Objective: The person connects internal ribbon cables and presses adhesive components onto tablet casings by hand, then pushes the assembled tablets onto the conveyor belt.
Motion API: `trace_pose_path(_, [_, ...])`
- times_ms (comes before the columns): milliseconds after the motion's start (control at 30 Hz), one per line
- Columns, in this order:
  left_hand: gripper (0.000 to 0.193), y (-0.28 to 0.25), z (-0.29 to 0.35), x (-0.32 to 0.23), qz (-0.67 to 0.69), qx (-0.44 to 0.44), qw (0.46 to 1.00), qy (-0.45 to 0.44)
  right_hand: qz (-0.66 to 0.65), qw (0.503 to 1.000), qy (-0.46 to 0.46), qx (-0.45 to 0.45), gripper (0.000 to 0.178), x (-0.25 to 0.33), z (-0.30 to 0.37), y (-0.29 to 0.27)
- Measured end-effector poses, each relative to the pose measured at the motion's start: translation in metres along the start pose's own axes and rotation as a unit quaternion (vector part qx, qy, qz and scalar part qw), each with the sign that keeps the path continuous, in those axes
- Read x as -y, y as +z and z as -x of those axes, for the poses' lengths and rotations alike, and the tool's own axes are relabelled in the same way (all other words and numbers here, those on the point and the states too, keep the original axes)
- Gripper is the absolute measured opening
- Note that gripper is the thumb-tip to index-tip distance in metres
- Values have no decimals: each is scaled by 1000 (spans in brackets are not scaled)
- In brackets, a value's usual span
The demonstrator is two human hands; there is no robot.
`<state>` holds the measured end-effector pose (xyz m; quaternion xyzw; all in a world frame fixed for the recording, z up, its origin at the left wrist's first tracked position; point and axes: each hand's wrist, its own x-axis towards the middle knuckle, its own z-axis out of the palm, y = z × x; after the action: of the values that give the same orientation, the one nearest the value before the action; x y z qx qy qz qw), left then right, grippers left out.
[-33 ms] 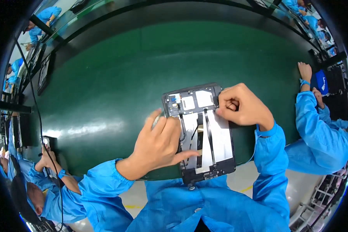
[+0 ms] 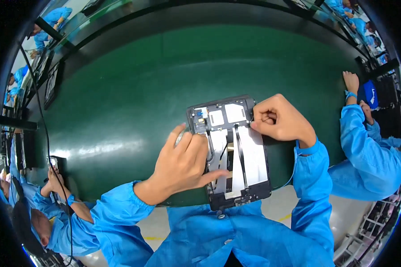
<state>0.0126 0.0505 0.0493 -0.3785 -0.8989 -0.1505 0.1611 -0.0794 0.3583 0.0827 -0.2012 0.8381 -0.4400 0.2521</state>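
Observation:
An opened tablet (image 2: 254,155) lies at the near edge of the green table, its inside facing up. White panels fill its middle, a black ribbon cable (image 2: 241,155) runs lengthwise between them, and a dark section with metal shields (image 2: 216,118) forms its far end. My left hand (image 2: 178,164) grips the tablet's left side, with fingers curled at the edge and the thumb laid across the inside. Something clear and shiny shows between its fingers, too small to name. At the far right edge, my right hand (image 2: 283,122) is closed in a pinch; what it holds is hidden.
A co-worker's arm (image 2: 356,124) rests at the table's right side. On the left, another person's hand (image 2: 55,180) holds a small device. A black cable (image 2: 44,124) hangs down the left side. A dark frame (image 2: 53,84) stands at the far left.
My right hand has shifted very slightly at the tablet's right edge. My left hand and the tablet stay practically where they were.

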Motion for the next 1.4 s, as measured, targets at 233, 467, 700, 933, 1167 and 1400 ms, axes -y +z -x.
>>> trace_pose_path(233, [46,17,-22,25,120,-39,988,85,14,999,-1,48,22,-14,-3,-15])
trace_pose_path(467, [42,18,-40,27,215,22,973,82,-16,999,-22,43,20,-26,-8,-16])
trace_pose_path(700, [47,31,-45,17,240,13,963,122,11,999,-25,45,20,-22,-8,-15])
trace_pose_path(933, [46,30,-50,5,210,38,967,138,18,998,-29,60,23,-17,-4,-18])
trace_pose_path(1167, [39,32,-55,-10,176,22,977,117,16,997,-48,58,22,-22,-4,-17])
trace_pose_path(1400, [38,36,-54,-16,156,22,981,113,-14,996,-60,64,23,-31,-9,-21])
